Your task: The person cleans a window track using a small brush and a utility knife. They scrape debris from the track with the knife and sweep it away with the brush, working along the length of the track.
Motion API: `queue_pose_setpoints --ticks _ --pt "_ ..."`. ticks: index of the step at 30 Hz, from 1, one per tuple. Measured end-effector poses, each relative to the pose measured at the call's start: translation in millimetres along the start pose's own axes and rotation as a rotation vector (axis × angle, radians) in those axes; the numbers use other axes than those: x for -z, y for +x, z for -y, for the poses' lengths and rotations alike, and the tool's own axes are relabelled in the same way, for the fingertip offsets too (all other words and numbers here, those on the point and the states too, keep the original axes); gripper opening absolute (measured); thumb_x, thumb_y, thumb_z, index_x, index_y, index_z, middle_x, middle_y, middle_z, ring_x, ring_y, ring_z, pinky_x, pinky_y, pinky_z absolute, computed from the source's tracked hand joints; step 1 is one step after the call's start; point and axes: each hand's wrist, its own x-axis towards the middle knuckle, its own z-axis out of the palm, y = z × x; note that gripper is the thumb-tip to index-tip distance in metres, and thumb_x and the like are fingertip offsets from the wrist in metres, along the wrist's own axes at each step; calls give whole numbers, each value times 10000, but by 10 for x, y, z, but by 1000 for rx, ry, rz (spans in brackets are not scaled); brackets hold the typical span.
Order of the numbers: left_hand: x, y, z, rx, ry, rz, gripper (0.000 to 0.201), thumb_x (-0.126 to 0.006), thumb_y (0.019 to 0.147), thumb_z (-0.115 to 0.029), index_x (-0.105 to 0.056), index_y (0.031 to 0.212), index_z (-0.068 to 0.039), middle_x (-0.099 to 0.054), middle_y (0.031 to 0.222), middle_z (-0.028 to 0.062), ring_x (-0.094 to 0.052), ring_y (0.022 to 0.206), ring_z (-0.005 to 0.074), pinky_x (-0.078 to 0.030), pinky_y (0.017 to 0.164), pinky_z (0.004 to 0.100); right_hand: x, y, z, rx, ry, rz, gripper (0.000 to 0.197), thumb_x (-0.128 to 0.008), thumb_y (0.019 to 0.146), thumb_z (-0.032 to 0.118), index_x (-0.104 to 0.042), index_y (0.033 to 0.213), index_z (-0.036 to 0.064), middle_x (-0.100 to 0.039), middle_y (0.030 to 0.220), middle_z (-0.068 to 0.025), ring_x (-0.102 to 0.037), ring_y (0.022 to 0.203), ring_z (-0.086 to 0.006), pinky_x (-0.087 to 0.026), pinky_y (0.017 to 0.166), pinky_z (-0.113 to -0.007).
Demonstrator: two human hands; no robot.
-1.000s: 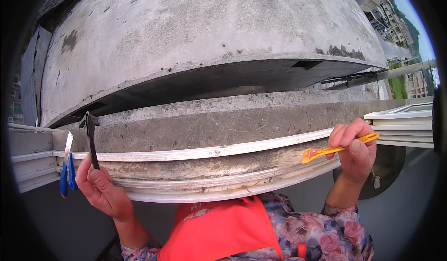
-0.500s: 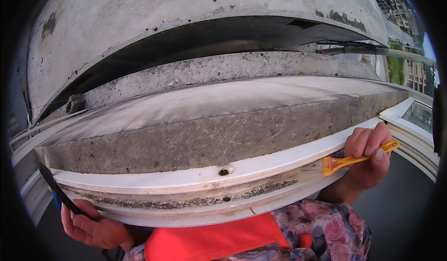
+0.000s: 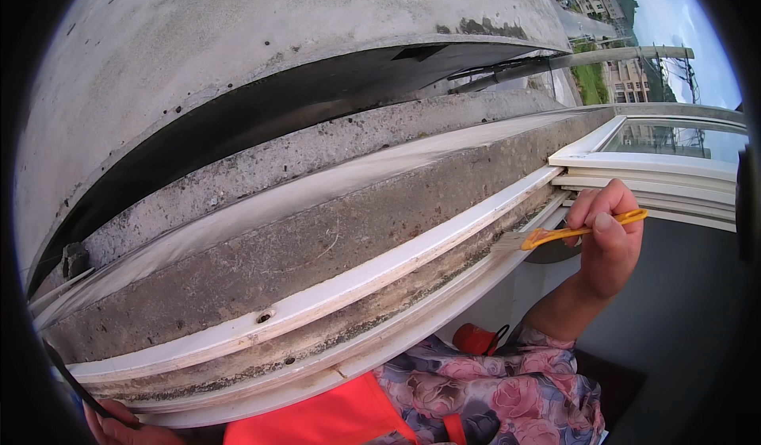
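Observation:
My right hand (image 3: 607, 235) is closed around the yellow handle of a paintbrush (image 3: 545, 238). The pale bristles touch the dirty groove of a white window track (image 3: 412, 257), close to its right end. Dark grime lies along the groove, and the rails show two holes. At the lower left, my left hand (image 3: 131, 432) grips a thin black strip-like thing (image 3: 71, 380), whose kind I cannot make out. That strip rises past the left end of the track, and part of the left hand is cut off by the dark rim of the picture.
Beyond the track runs a rough concrete ledge (image 3: 317, 231), with a grey concrete slab (image 3: 261, 32) above it. A white-framed window sash (image 3: 602, 147) stands at the right end. Orange-red cloth (image 3: 325, 413) and a flowered garment (image 3: 491, 381) are at the near edge.
The view has swung right and tilted, so the track now slants up to the right. The paintbrush has moved along the groove toward the right end. Both hands keep their hold.

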Motion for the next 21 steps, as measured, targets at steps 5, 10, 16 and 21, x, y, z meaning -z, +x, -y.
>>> queue_pose_setpoints --ticks 5,10,16,21 --pt "11 -16 -4 25 30 18 234 -507 979 -194 -559 1016 31 -462 669 59 -423 532 150 -354 478 271 -102 57 208 103 -616 -87 159 -610 796 90 -504 712 6 -560 613 -62 -487 532 -129 -385 515 -258" --pt "50 -54 22 61 52 15 199 -517 973 -165 -584 1013 18 -509 724 77 -438 539 150 -364 466 269 -132 177 59 156 -1002 86 81 -605 757 64 -535 781 32 -534 612 -140 -536 526 -277 -426 515 -336" --pt "57 -58 76 39 52 60 210 -524 971 -171 -581 1032 22 -532 773 93 -450 558 150 -369 464 269 -352 88 134 25 -572 300 82 -594 777 78 -532 777 24 -564 619 -134 -577 551 -271 -445 524 -331" --pt "31 -87 73 80 -42 44 211 -521 969 -158 -582 1027 36 -539 786 102 -466 574 152 -373 470 265 -197 232 197 -3 -730 154 129 -576 799 131 -534 780 10 -545 579 -170 -565 545 -330 -447 529 -363"
